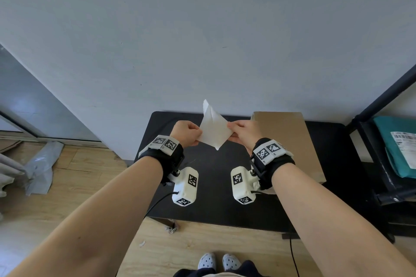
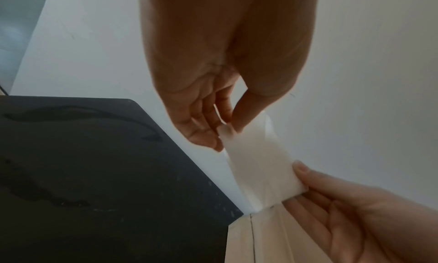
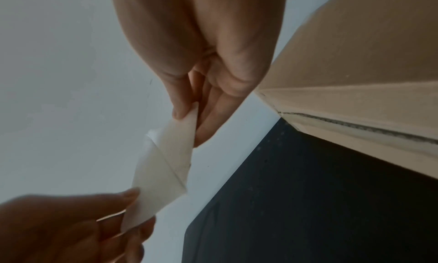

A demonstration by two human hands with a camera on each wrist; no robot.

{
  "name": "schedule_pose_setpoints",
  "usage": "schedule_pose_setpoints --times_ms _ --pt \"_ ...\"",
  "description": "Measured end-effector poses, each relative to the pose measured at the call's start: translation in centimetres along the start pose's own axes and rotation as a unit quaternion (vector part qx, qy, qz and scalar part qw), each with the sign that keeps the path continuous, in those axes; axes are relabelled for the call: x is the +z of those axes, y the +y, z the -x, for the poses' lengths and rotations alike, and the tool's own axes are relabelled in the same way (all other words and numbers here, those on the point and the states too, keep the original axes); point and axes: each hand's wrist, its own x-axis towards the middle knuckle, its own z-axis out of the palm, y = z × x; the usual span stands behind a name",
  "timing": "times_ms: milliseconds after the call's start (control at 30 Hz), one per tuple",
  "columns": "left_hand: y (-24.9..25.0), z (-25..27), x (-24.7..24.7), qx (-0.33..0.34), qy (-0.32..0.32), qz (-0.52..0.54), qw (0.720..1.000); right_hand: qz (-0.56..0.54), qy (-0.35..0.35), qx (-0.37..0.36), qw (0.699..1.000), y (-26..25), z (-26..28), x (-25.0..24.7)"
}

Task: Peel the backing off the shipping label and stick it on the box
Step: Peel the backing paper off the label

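Note:
A white shipping label (image 1: 213, 127) hangs in the air above the black table (image 1: 209, 171), held between both hands. My left hand (image 1: 188, 132) pinches its left corner and my right hand (image 1: 242, 131) pinches its right corner. The sheet is bent, one layer standing up away from the other at the top. The left wrist view shows the label (image 2: 258, 164) between thumb and fingers of both hands; in the right wrist view the label (image 3: 163, 165) shows a diagonal crease. A flat brown cardboard box (image 1: 290, 141) lies on the table just right of my right hand.
A light wall stands right behind the table. A black shelf rack (image 1: 382, 164) at the right holds a teal parcel (image 1: 396, 141) with a printed label. Grey plastic bags (image 1: 38, 166) lie on the wooden floor at left. A cable (image 1: 293, 256) runs down near my feet.

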Motion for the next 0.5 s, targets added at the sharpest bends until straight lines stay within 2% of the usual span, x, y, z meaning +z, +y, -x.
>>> schedule_pose_setpoints --times_ms 100,300,500 --pt "0.2 0.3 0.8 -0.034 -0.021 0.046 0.998 -0.003 -0.025 -0.010 1.000 0.0 0.1 0.3" --pt "-0.4 0.2 1.3 -0.005 -0.046 0.066 0.997 -0.032 -0.048 0.014 0.998 0.0 0.6 0.8" --pt "-0.2 0.6 1.5 -0.009 -0.088 0.114 0.989 -0.025 -0.055 0.027 0.998 0.1 1.0 1.3"
